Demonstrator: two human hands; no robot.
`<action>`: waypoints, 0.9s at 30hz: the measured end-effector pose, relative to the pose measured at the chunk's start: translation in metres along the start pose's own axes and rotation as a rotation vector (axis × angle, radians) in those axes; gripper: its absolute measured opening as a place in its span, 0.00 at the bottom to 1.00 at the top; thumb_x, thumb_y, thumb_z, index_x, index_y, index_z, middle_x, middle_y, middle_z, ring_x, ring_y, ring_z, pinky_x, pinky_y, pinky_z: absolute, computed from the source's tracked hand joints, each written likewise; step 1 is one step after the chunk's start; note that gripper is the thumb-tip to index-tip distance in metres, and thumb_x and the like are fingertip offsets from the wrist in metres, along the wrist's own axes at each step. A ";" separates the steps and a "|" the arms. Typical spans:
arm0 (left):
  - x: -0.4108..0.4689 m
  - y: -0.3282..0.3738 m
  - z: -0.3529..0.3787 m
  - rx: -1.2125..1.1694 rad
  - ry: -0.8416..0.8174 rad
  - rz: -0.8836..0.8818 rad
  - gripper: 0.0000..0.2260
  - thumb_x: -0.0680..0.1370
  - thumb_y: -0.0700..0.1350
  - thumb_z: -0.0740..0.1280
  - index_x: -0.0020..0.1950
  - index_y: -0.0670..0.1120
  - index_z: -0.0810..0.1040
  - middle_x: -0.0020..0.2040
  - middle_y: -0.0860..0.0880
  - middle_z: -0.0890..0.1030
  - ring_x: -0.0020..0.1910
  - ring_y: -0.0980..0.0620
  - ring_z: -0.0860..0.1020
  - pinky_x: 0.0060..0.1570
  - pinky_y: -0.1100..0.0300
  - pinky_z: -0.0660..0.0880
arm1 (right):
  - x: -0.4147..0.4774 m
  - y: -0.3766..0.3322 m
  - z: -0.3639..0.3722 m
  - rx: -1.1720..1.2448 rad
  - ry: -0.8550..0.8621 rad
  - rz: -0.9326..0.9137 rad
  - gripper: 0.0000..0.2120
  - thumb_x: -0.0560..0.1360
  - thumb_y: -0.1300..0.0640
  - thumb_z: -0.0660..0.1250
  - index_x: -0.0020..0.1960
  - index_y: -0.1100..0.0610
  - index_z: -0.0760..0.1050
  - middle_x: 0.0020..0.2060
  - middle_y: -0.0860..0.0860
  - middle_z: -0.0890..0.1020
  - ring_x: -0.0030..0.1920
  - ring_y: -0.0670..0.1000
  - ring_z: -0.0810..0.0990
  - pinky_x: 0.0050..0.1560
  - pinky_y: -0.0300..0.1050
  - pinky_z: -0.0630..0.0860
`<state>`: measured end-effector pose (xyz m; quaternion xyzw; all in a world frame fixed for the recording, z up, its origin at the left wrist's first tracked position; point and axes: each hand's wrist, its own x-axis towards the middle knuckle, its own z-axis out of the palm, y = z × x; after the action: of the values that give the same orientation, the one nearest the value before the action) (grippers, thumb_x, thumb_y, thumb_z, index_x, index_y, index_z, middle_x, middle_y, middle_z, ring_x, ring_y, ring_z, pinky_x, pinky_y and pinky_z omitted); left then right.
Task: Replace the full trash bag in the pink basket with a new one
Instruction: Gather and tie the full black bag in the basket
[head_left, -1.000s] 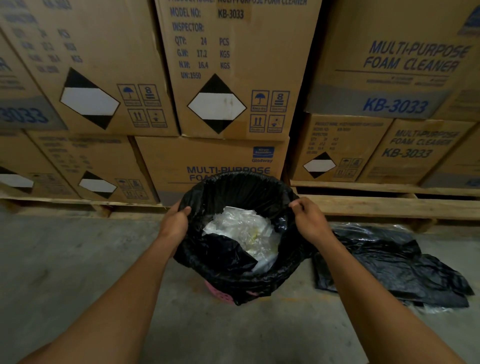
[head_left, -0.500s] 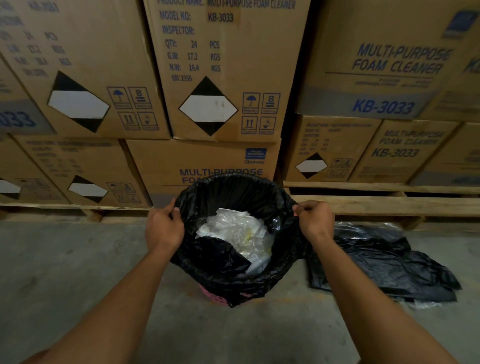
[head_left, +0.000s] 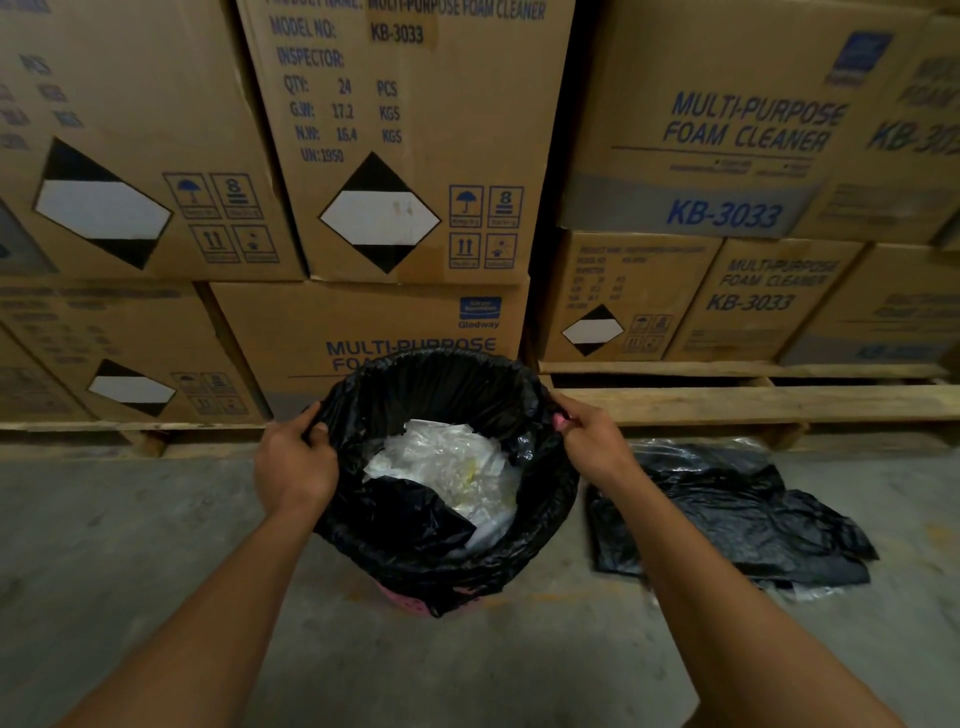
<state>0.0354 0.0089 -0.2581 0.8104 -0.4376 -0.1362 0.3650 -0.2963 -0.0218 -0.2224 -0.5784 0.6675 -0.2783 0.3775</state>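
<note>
A black trash bag (head_left: 405, 525) lines the pink basket (head_left: 402, 600), of which only a strip shows under the bag's folded-over edge. Clear and white plastic waste (head_left: 452, 467) lies inside the bag. My left hand (head_left: 293, 465) pinches the bag's rim on the left side. On the right side my right hand (head_left: 592, 441) grips the rim, and a bit of pink basket edge shows by its fingers. A flat, crumpled black bag (head_left: 727, 514) lies on the floor just right of the basket.
Stacked cardboard boxes (head_left: 405, 156) of foam cleaner stand on wooden pallets (head_left: 727, 405) directly behind the basket. The basket stands on a grey concrete floor (head_left: 130, 545).
Both hands have closed tighter on the bag's rim and pulled it up and slightly outward off the basket edge; a bit of pink rim now shows at the right.
</note>
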 end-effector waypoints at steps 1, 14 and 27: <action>-0.001 0.001 -0.001 -0.019 -0.004 -0.005 0.16 0.82 0.48 0.61 0.69 0.51 0.77 0.56 0.39 0.81 0.48 0.38 0.79 0.49 0.46 0.78 | -0.001 -0.002 -0.001 0.019 0.000 0.038 0.22 0.83 0.58 0.60 0.77 0.51 0.66 0.71 0.53 0.75 0.71 0.56 0.72 0.70 0.49 0.70; 0.006 0.014 -0.031 -0.086 -0.177 -0.168 0.15 0.80 0.45 0.66 0.66 0.46 0.80 0.64 0.42 0.81 0.64 0.38 0.76 0.63 0.48 0.72 | -0.016 0.002 -0.026 0.179 -0.210 0.268 0.24 0.80 0.67 0.56 0.66 0.44 0.74 0.44 0.49 0.84 0.46 0.52 0.80 0.48 0.49 0.71; -0.006 0.033 -0.043 -0.052 0.021 -0.306 0.11 0.75 0.48 0.74 0.54 0.46 0.84 0.54 0.42 0.84 0.54 0.39 0.81 0.49 0.50 0.75 | -0.018 -0.012 -0.043 -0.016 0.131 0.078 0.16 0.81 0.68 0.59 0.65 0.56 0.76 0.45 0.54 0.81 0.49 0.52 0.82 0.38 0.40 0.74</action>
<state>0.0350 0.0221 -0.2049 0.8593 -0.3013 -0.1930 0.3653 -0.3244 -0.0093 -0.1852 -0.5356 0.7149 -0.2955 0.3389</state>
